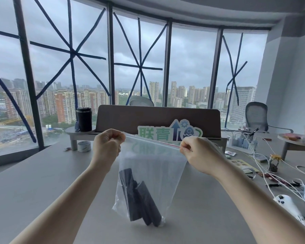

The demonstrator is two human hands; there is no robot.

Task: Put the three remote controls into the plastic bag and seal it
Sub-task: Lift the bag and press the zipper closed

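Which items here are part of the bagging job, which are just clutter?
Job:
plastic bag, held up by its top edge
black remote controls inside it
left hand, right hand

Clutter:
black tumbler
tape roll
white controller
cables
sign

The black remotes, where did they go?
In the head view, the black remotes sit at the bottom of the clear plastic bag, which the left hand and right hand hold up above the table.
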